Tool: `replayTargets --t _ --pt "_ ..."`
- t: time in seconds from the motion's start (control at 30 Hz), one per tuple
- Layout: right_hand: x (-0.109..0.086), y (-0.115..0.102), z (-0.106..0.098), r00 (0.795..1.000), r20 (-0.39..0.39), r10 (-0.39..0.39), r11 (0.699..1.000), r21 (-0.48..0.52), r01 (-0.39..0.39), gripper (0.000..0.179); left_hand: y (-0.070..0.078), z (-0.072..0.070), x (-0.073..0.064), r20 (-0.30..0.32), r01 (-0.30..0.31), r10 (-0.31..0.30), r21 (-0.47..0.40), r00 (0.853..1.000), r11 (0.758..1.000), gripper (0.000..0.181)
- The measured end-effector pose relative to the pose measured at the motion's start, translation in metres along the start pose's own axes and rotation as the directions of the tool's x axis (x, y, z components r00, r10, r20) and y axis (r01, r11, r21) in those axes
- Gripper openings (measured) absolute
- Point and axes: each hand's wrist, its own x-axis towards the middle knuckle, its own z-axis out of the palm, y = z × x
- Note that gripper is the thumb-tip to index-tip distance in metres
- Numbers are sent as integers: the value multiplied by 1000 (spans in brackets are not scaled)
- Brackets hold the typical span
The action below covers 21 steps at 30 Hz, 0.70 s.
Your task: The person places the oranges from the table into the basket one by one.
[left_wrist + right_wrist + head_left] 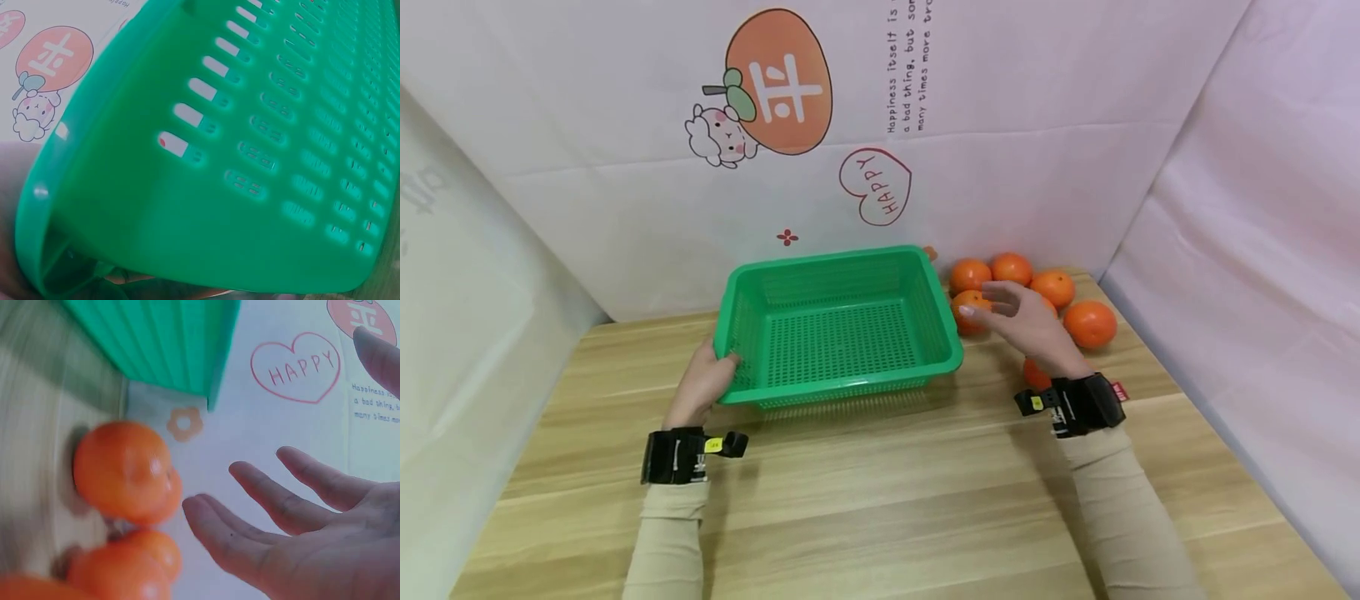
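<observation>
A green plastic basket with slotted walls and a mesh floor stands at the back of the table, with nothing in it. My left hand grips its left rim, thumb over the edge; in the left wrist view the basket wall fills most of the picture. My right hand hovers over the oranges at the basket's right, holding nothing. Its fingers are spread and loosely bent in the right wrist view, beside an orange. Another orange lies just right of that hand.
Several oranges cluster against the back wall; one orange is partly covered by the right wrist. A white printed cloth hangs behind the wooden table. A small red tag shows beside the right wrist strap.
</observation>
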Motion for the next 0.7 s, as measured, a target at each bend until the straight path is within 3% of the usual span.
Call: replayTargets --t 0.17,0.3,0.43,0.57,0.7 --pt "-11 0 -12 998 -58 -3 998 -64 0 94 0 -1 1 9 -2 2 -3 1000 1000 59" --pt "-14 2 -17 993 -119 -16 996 -88 6 85 0 -1 1 15 0 0 -4 1000 1000 57" --pt "-12 9 -19 973 -146 -179 983 -63 171 57 0 -2 1 17 1 -1 0 1000 1000 57" --pt "-15 19 -21 942 -153 -298 954 -18 299 68 -1 -2 2 18 2 -2 1 1000 1000 57" --pt "-24 31 -22 952 -190 -241 970 -78 230 73 -1 -2 2 24 7 -7 -5 1000 1000 57"
